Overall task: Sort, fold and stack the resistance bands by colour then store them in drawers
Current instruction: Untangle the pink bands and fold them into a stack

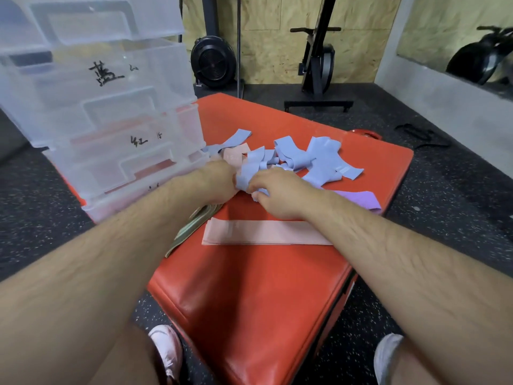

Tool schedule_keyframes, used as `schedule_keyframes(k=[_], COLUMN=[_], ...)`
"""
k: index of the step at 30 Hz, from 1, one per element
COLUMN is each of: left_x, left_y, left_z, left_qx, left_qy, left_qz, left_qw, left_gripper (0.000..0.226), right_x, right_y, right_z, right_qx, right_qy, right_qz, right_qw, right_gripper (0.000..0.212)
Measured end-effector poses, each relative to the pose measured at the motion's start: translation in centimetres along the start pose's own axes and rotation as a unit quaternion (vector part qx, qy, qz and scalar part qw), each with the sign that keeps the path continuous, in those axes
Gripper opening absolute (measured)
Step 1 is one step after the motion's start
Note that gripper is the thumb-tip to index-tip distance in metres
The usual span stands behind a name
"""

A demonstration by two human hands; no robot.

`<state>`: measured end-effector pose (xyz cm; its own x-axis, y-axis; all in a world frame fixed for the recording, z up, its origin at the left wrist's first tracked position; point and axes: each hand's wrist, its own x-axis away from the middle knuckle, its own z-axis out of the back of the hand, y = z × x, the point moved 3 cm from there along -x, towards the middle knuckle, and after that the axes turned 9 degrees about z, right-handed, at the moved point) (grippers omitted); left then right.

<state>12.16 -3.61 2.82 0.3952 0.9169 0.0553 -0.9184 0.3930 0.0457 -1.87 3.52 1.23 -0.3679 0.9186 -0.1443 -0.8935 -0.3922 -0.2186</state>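
— Well, the blue band (245, 176) is at the middle of the red mat (249, 301). The right hand (277, 193) pinches it with curled fingers. The left hand (219, 182) seems to grip its other end, though its fingers are mostly hidden.
— What could go wrong?
— It looks tangled with the blue pile (305, 159) on the mat's far half. A hard pull may drag loose loops along, or off the mat's right edge.
— And the sorted ones?
— The flat pink band (263, 232) lies across the mat nearer than the hands, the green bands (191, 226) are at its left edge, and the purple band (358, 198) is at its right. A dragged heap could muddle them.
— The drawers (111, 120)?
— On the mat's far left corner, close beside the left hand; a careless swing might knock them.
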Motion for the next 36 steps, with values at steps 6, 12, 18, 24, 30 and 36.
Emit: schedule_keyframes(k=[6, 12, 18, 24, 30, 36], left_x=[-1.2, -1.5, -1.3, -1.1, -0.3, 1.1], left_y=[-1.4, -2.2, -2.3, -2.0, -0.5, 1.3], left_z=[0.0, 0.2, 0.3, 1.3, 3.6, 6.0], left_qx=[-0.004, 0.018, 0.060, 0.150, 0.335, 0.416], left_qy=[-0.024, 0.006, 0.018, 0.082, 0.148, 0.249], left_qz=[0.012, 0.019, 0.017, -0.034, -0.086, -0.160], left_qw=[1.000, 1.000, 0.998, 0.985, 0.926, 0.860], left_gripper=[0.021, 0.029, 0.032, 0.028, 0.052, 0.041], right_x=[-4.2, -5.4, -5.3, -3.6, -3.0, -0.7], right_y=[0.0, -0.1, 0.1, 0.9, 1.8, 1.0], right_z=[-2.8, -4.2, -3.6, 0.1, 4.5, 8.5], right_qx=[0.076, 0.108, 0.062, -0.004, -0.091, -0.168], right_qy=[-0.056, -0.089, -0.048, 0.055, 0.177, 0.255], right_qz=[0.044, 0.065, 0.019, -0.034, -0.028, 0.025], right_qw=[0.995, 0.988, 0.997, 0.998, 0.980, 0.952], right_gripper=[0.037, 0.047, 0.045, 0.051, 0.050, 0.046])
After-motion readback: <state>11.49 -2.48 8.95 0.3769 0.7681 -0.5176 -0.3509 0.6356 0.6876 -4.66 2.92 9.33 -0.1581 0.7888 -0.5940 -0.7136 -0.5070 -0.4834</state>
